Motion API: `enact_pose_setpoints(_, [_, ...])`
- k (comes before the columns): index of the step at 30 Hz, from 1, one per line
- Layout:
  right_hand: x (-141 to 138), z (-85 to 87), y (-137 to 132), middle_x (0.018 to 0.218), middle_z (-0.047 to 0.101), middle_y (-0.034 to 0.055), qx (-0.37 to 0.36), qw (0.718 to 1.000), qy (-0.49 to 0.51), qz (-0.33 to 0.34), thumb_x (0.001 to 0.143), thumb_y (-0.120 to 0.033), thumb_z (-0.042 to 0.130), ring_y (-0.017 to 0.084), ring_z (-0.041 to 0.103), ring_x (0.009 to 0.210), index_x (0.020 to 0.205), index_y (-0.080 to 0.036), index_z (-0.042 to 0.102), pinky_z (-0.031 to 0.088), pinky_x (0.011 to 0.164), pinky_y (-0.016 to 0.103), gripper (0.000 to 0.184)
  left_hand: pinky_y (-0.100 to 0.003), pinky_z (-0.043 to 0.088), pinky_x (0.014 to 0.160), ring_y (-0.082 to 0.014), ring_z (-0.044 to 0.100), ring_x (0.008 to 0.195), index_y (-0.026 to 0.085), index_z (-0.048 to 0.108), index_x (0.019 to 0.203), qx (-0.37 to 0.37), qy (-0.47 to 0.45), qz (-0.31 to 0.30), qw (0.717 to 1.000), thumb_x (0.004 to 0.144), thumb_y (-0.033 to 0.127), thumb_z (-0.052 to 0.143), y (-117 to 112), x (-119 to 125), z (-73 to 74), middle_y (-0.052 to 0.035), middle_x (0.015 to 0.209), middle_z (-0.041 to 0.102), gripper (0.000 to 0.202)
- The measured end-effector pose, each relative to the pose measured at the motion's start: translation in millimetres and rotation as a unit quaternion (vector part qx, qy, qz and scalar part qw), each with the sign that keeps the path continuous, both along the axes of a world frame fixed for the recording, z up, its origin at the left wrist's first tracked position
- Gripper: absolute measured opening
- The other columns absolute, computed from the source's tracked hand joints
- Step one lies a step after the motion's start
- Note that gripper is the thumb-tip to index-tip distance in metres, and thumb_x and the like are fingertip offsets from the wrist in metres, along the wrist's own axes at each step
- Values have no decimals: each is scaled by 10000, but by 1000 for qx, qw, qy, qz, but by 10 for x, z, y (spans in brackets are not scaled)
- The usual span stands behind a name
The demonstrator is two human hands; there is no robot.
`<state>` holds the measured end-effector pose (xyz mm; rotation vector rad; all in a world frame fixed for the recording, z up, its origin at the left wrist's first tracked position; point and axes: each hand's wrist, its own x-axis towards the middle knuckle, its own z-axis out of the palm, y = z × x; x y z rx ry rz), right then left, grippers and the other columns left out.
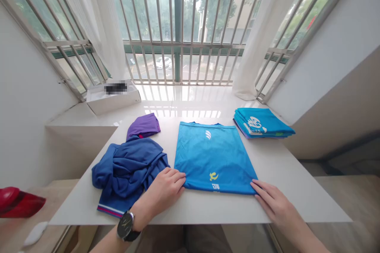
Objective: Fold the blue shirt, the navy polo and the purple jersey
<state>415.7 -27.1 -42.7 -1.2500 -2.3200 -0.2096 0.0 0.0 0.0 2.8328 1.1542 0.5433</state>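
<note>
A bright blue shirt (pixel 215 154), folded to a rough square with white and yellow prints, lies flat on the white table before me. At its near left corner, the curled fingers of my left hand (pixel 169 187) grip the fabric. My right hand (pixel 273 201) has the near right corner between its fingers, its thumb hidden from view. Close to my left hand, a crumpled dark blue garment (pixel 130 166) with a striped hem lies in a heap. Behind that heap is a purple garment (pixel 144 125).
Folded clothes (pixel 263 123) are stacked at the table's (pixel 305 205) back right. A white box (pixel 114 101) stands on the window sill at the left. White curtains (pixel 257 35) hang beside the barred window. Something red (pixel 20 203) is at the far left.
</note>
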Motion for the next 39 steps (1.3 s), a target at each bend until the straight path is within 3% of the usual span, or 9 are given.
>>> enact_pose_setpoints(11, [84, -23, -96, 1059, 737, 71, 0, 999, 52, 2, 915, -215, 585, 222, 698, 967, 1109, -251, 697, 593, 854, 340, 226, -361, 516, 705, -220, 656, 789, 171, 612, 858, 40, -6, 43, 998, 908, 93, 516, -80, 139, -25, -59, 891, 705, 133])
enact_pose_setpoints(14, [160, -29, -319, 1088, 746, 53, -21, 998, 63, 9, 877, -260, 640, 236, 709, 983, 1084, -282, 718, 596, 872, 327, 222, -344, 507, 687, -215, 639, 747, 182, 604, 866, -14, -7, 46, 999, 897, 100, 514, -254, 107, 76, -47, 824, 676, 125])
enact_pose_setpoints(17, [238, 28, -566, 1098, 753, 33, -100, 988, 114, 12, 860, -323, 660, 225, 725, 976, 1076, -298, 733, 587, 890, 263, 230, -296, 500, 712, -191, 638, 784, 211, 613, 947, -113, -38, 43, 992, 933, 168, 511, -440, 17, 237, -36, 868, 677, 112])
enact_pose_setpoints(20, [236, 182, -657, 997, 775, 28, -165, 961, 208, -72, 874, -431, 615, 221, 745, 893, 1001, -281, 754, 597, 829, 230, 241, -256, 486, 725, -172, 643, 804, 234, 625, 980, -180, -79, 53, 979, 964, 265, 504, -464, -65, 412, -26, 885, 689, 126])
enact_pose_setpoints(23, [163, 382, -492, 872, 776, 39, -163, 926, 291, -176, 827, -569, 613, 233, 745, 794, 877, -266, 757, 616, 746, 255, 339, -248, 470, 725, -169, 652, 789, 231, 653, 973, -225, -109, 71, 966, 972, 349, 495, -253, -76, 574, -25, 867, 709, 197])
enact_pose_setpoints(28, [25, 598, 195, 889, 758, 65, -160, 872, 407, -219, 765, -618, 669, 242, 717, 827, 937, -223, 726, 595, 775, 310, 434, -235, 439, 677, -151, 621, 707, 205, 718, 934, -257, -137, 81, 953, 941, 421, 516, 448, 7, 697, -15, 793, 719, 296])
enact_pose_setpoints(31, [-42, 612, 704, 877, 752, 78, -198, 853, 444, -189, 745, -658, 669, 251, 699, 846, 921, -197, 719, 572, 769, 326, 496, -231, 421, 635, -148, 584, 675, 177, 738, 893, -271, -144, 60, 950, 911, 430, 525, 931, 53, 597, -19, 757, 703, 331])
enact_pose_setpoints(34, [-75, 516, 1160, 864, 750, 96, -242, 859, 430, -137, 688, -718, 679, 263, 683, 836, 882, -169, 722, 552, 766, 349, 583, -250, 430, 670, -169, 593, 697, 154, 753, 829, -281, -128, 45, 950, 866, 438, 554, 1324, 88, 406, -43, 758, 712, 348])
enact_pose_setpoints(39, [-54, 189, 1543, 873, 753, 104, -271, 859, 414, -129, 720, -712, 654, 274, 689, 850, 877, -159, 711, 542, 786, 366, 578, -256, 429, 672, -175, 586, 714, 135, 743, 793, -319, -182, 80, 926, 855, 483, 546, 1581, 63, 137, -50, 763, 711, 405])
